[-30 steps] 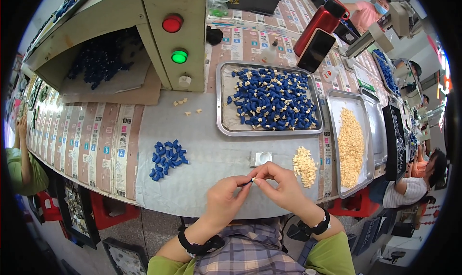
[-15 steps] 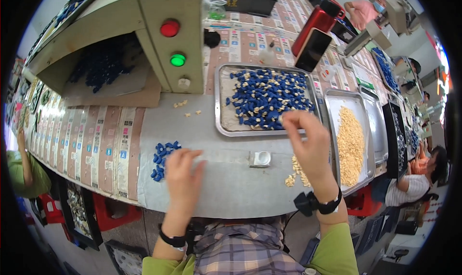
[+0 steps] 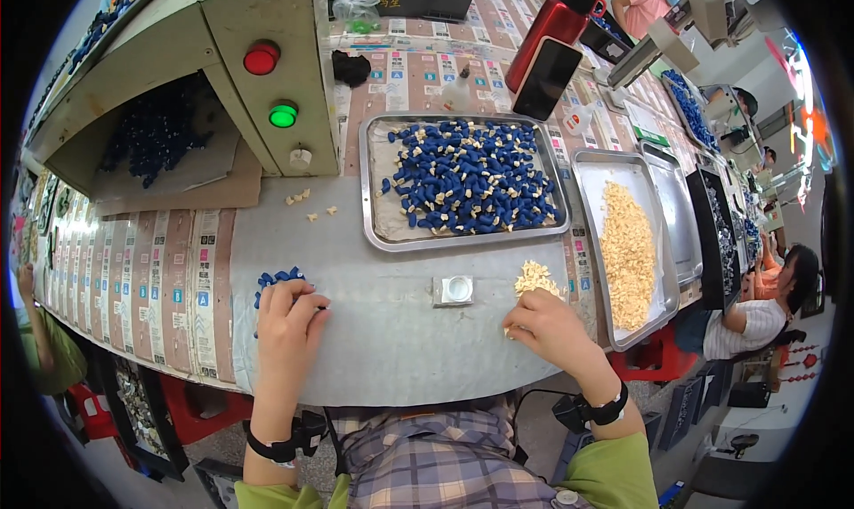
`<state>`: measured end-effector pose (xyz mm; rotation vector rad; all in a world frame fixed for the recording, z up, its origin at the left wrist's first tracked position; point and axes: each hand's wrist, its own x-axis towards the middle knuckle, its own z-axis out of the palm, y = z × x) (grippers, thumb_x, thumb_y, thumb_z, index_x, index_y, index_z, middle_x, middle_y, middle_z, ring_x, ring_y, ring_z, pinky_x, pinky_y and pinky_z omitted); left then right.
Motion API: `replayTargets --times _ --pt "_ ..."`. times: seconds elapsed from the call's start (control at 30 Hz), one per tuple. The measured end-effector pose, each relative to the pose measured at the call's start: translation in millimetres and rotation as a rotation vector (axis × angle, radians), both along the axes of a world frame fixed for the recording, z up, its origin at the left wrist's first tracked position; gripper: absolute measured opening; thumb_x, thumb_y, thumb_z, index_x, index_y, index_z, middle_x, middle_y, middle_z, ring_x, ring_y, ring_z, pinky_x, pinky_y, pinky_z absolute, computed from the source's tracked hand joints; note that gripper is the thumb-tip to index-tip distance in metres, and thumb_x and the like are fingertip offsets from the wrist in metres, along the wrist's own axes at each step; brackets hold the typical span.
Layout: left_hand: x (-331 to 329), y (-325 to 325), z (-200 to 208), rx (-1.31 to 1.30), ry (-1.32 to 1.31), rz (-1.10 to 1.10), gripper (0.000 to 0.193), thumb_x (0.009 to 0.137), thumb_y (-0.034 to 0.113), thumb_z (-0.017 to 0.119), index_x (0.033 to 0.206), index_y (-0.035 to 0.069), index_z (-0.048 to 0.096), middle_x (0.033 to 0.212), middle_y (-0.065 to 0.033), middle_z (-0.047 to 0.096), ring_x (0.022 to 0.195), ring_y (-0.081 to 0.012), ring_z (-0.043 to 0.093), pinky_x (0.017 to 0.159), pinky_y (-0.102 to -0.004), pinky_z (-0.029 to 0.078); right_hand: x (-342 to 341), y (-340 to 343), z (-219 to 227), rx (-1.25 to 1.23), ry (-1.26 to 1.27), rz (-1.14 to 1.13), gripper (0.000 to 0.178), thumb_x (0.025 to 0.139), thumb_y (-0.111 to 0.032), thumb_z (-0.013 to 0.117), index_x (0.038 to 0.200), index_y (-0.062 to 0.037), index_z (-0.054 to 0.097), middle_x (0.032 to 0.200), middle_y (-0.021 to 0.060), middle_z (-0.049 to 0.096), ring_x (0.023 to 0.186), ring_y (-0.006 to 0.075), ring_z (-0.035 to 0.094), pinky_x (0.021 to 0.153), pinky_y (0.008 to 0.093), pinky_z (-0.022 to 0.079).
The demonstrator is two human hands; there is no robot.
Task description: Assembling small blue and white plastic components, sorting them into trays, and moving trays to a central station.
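My left hand (image 3: 289, 327) is at a small pile of blue curved pieces (image 3: 277, 278) on the grey sheet (image 3: 400, 349). Its thumb and fingers are drawn together; whatever they hold is hidden. Beside a small heap of cream pieces (image 3: 536, 278), my right hand (image 3: 550, 329) pinches what looks like one small cream piece (image 3: 508, 334) at its fingertips. Between the hands sits a small square block with a round, pale recess (image 3: 457, 289). Beyond it, a metal tray (image 3: 463, 238) holds many blue pieces joined with cream ones.
A metal tray (image 3: 660, 300) with a cream heap stands at right. At left is a beige machine (image 3: 298, 91) with a red and a green button, blue pieces inside its opening. A red flask (image 3: 551, 28) and a phone (image 3: 546, 80) stand behind. Other people sit at right.
My right hand has come back from the blue-and-cream tray to the small cream heap. The left hand has lowered onto the blue pile, and its fingers have drawn in. The view has shifted slightly.
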<state>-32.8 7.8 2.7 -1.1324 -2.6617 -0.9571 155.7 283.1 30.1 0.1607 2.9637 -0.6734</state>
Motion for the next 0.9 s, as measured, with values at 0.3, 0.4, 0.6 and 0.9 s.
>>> replayTargets --times 0.3,0.4,0.6,0.9 --pt "68.2 44.0 -7.8 0.328 -0.659 -0.115 0.017 0.074 0.007 0.068 0.089 0.004 0.060 0.079 -0.0085 0.062 0.067 -0.0174 0.060 0.059 -0.0266 0.048 -22.4 -22.5 19.5 -0.486 -0.073 -0.155 0.009 0.076 -0.009 0.062 0.079 -0.0025 0.058 0.074 0.0074 0.060 0.070 0.0198 0.060 0.064 0.0291 0.047" --pt "78.0 57.5 -2.9 0.391 -0.719 -0.202 0.018 0.075 0.007 0.066 0.092 0.003 0.062 0.081 -0.0086 0.062 0.070 -0.0182 0.061 0.061 -0.0268 0.048 -25.5 -33.0 19.3 -0.686 -0.054 -0.167 0.010 0.078 -0.010 0.062 0.085 -0.0025 0.061 0.079 0.0071 0.063 0.069 0.0152 0.062 0.062 0.0254 0.047" --pt "81.0 60.0 0.0 0.387 -0.808 -0.185 0.016 0.076 0.004 0.066 0.091 0.003 0.063 0.079 -0.0063 0.063 0.070 -0.0129 0.059 0.062 -0.0234 0.046 -31.8 -45.5 10.1 -0.683 -0.046 -0.201 0.013 0.078 -0.011 0.063 0.089 -0.0042 0.065 0.081 0.0064 0.064 0.069 0.0130 0.060 0.062 0.0248 0.046" --pt "78.1 56.9 -5.5 0.382 -0.840 -0.129 0.017 0.075 0.006 0.067 0.091 0.003 0.062 0.075 -0.0058 0.060 0.067 -0.0133 0.056 0.061 -0.0232 0.044 -54.4 -29.3 -3.9 -0.280 0.231 -0.167 0.006 0.075 -0.007 0.063 0.077 -0.0034 0.059 0.075 0.0071 0.056 0.071 0.0220 0.055 0.064 0.0312 0.044"
